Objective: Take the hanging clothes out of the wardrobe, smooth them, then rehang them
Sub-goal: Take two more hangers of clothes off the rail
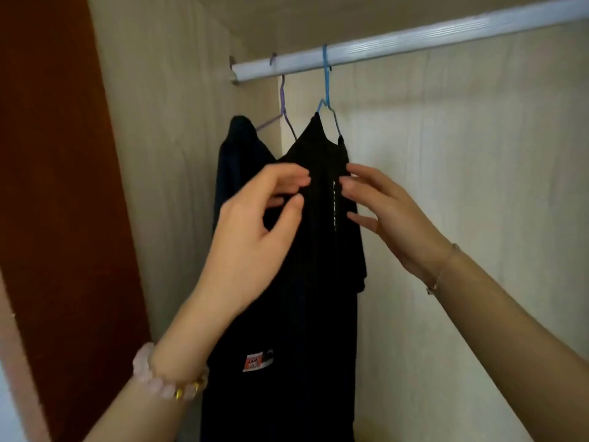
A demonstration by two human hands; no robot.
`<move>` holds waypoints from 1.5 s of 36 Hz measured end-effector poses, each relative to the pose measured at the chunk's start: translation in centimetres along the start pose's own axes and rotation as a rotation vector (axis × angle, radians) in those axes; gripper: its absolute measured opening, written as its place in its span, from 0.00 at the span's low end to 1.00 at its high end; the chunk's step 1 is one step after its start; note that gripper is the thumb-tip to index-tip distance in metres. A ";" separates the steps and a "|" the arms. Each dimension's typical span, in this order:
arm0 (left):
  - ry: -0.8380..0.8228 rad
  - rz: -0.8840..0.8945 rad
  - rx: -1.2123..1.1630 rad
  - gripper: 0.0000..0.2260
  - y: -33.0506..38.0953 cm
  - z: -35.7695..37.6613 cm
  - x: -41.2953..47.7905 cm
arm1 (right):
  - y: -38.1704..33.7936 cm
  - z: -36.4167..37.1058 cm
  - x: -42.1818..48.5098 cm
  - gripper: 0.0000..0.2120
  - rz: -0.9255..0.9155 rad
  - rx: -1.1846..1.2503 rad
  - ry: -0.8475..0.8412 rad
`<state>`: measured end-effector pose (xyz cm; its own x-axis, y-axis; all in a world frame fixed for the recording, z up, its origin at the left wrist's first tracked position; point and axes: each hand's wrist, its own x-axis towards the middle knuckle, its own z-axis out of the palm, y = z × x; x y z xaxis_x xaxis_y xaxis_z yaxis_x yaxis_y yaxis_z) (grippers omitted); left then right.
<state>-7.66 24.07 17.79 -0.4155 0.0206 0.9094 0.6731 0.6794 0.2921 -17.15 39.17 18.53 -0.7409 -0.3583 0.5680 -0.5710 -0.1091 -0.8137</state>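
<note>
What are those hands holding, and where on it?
The left hand pinches the black garment at the chest, below the blue hanger; the right hand touches its sleeve edge, grip unclear.

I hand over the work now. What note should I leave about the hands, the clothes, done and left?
Left hand pinches the black shirt; right hand open, fingers touching its edge.
Black shirt hangs on the blue hanger on the rail; a dark garment on the purple hanger beside it.
Done: both hang; whether already smoothed, cannot tell.
Left: finish smoothing the black shirt, probably.
</note>
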 end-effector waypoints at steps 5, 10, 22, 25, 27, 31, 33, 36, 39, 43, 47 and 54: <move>0.173 0.074 0.628 0.15 -0.7 -2.8 6.7 | -3.2 0.9 5.5 0.28 -0.018 0.003 0.021; -0.049 -0.419 0.669 0.22 -1.6 -4.0 13.2 | -5.3 1.6 9.6 0.27 0.051 -0.023 0.022; -0.308 -0.931 -0.236 0.09 -6.8 -1.9 17.2 | -5.6 1.1 13.1 0.06 0.209 -0.057 0.019; -0.267 -0.948 -0.339 0.06 -7.5 -1.4 17.1 | -5.2 0.2 13.5 0.15 0.170 -0.052 0.077; -0.232 -0.942 -0.400 0.08 -7.7 -1.0 16.9 | -5.0 -0.4 13.7 0.18 0.163 -0.003 0.082; -0.184 -0.930 -0.496 0.09 -8.1 -0.4 16.5 | -5.3 -1.0 13.8 0.18 0.144 0.109 0.033; -0.175 -0.929 -0.513 0.09 -8.3 -0.3 16.5 | -5.4 -1.1 13.9 0.17 0.148 0.111 0.020; -0.147 -0.935 -0.533 0.09 -8.5 -0.2 16.7 | -5.4 -1.1 14.1 0.18 0.147 0.077 0.028; -0.128 -0.932 -0.487 0.07 -8.3 -0.3 16.6 | -5.5 -1.1 14.3 0.18 0.120 0.036 0.047; -0.060 -0.890 -0.513 0.10 -8.2 -0.7 16.8 | -6.6 -1.0 14.0 0.19 0.078 -0.031 0.053; 0.009 -0.875 -0.670 0.09 -8.2 -1.2 17.9 | -7.9 -1.3 13.8 0.18 0.019 -0.078 0.058; 0.003 -0.869 -0.627 0.07 -8.5 -1.9 19.8 | -9.9 -1.8 12.8 0.17 -0.042 -0.147 0.078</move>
<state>-20.44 17.32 33.89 -0.9027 -0.2913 0.3165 0.3417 -0.0384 0.9390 -21.62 37.33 34.04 -0.7370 -0.2828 0.6139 -0.6437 0.0168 -0.7651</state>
